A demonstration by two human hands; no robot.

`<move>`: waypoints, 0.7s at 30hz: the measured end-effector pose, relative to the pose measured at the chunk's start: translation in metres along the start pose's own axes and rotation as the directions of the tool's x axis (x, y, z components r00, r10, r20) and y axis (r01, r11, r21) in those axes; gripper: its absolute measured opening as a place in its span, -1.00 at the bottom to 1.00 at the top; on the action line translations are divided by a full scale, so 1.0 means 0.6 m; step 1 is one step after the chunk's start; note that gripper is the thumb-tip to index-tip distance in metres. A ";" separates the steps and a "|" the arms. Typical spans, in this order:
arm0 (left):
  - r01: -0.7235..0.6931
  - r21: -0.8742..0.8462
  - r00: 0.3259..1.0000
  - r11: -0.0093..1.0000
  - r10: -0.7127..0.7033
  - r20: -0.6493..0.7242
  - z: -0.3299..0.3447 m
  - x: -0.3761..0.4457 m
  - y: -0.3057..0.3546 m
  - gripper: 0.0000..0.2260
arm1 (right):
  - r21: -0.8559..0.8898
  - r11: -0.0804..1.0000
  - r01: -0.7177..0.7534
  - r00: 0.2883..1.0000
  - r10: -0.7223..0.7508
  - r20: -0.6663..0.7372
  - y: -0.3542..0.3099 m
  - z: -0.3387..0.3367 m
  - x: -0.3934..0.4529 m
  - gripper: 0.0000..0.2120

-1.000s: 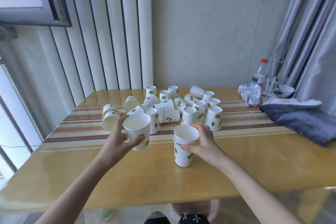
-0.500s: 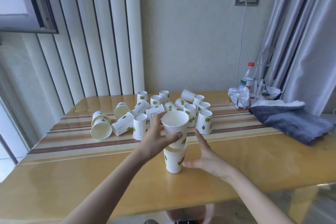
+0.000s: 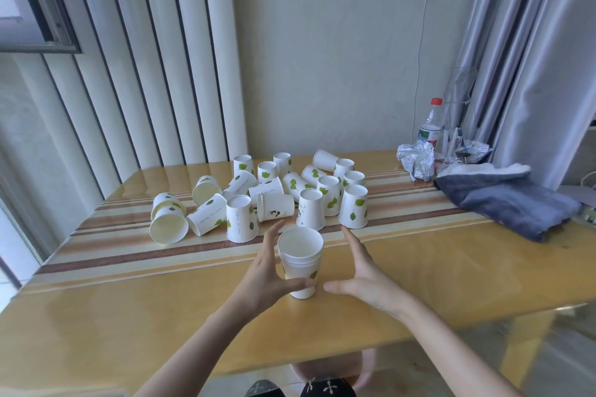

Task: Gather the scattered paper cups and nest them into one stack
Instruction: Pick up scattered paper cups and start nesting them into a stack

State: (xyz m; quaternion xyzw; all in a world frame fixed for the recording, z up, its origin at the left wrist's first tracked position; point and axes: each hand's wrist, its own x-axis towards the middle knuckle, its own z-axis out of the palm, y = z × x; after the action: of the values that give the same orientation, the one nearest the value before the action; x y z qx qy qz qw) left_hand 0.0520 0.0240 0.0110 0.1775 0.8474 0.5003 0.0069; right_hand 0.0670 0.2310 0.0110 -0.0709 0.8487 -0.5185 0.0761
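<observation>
Back cups in the scattered cluster of white leaf-printed paper cups (image 3: 274,190) overlap, so their count is unclear. Nearer, a short nested stack of white paper cups (image 3: 301,263) stands upright on the glossy wooden surface (image 3: 451,267) between both hands. Left hand (image 3: 264,274) spread open, thumb touching it; right hand (image 3: 364,277) open, just beside it.

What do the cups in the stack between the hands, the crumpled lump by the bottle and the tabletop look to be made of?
Stack: thin matte white paper, going by the rolled rims and printed green leaves. Crumpled lump: likely aluminium foil, silver with sharp shiny creases. Tabletop: yellow wood-look surface, glossy; it mirrors the window light, so it is lacquered or under a clear cover; I cannot tell which.
</observation>
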 end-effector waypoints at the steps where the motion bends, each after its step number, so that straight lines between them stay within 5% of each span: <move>1: -0.019 -0.003 0.999 1.000 0.018 -0.031 0.004 -0.002 -0.003 -0.20 | -0.009 1.000 0.003 1.000 -0.003 0.001 0.001 0.002 0.000 0.03; 8: -0.048 -0.027 0.986 0.998 0.043 -0.164 0.014 0.021 -0.026 -0.49 | -0.023 1.000 -0.013 1.000 0.012 -0.017 0.016 0.004 0.020 0.00; 13: -0.046 -0.016 0.971 0.999 0.041 -0.236 0.002 0.069 -0.040 -0.46 | 0.021 1.000 0.009 0.994 -0.006 -0.113 0.012 -0.018 0.064 -0.08; 21: -0.014 0.108 0.991 0.994 0.028 -0.130 -0.028 0.093 -0.046 -0.13 | 0.003 0.999 0.052 0.942 -0.048 -0.333 0.003 -0.042 0.134 -0.42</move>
State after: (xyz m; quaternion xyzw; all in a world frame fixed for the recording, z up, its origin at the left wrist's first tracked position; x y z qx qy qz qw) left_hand -0.0115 0.0150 0.0048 0.1530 0.8698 0.4647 -0.0638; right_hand -0.0167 0.2374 0.0162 -0.0031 0.8442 -0.5298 -0.0811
